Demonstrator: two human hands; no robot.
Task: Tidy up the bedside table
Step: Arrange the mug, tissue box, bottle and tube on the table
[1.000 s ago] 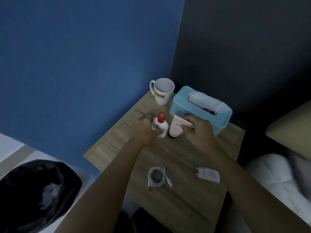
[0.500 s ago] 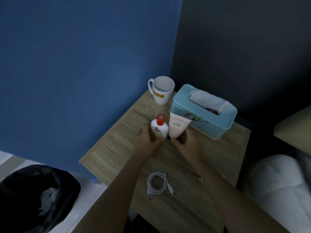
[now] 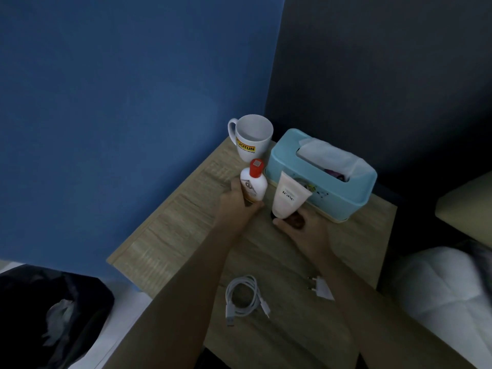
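On the wooden bedside table (image 3: 173, 230) my left hand (image 3: 237, 203) grips the lower part of a white bottle with a red cap (image 3: 254, 182), which stands upright. My right hand (image 3: 298, 225) holds the dark cap end of a pale cream tube (image 3: 288, 198), standing cap-down and leaning against the light blue tissue box (image 3: 340, 198). A white mug with a yellow label (image 3: 253, 139) stands in the back corner. Nearer me lie a coiled white USB cable (image 3: 243, 296) and a white plug adapter (image 3: 320, 287), partly hidden by my right forearm.
A blue wall runs along the table's left side and a dark wall behind it. A black-lined bin (image 3: 48, 315) sits on the floor at lower left. White bedding (image 3: 447, 288) and a beige headboard or cushion (image 3: 468, 206) lie at right.
Both hands have slid down from the tops to the bases of the bottle and tube, which now stand upright side by side before the tissue box. The view shifted slightly.
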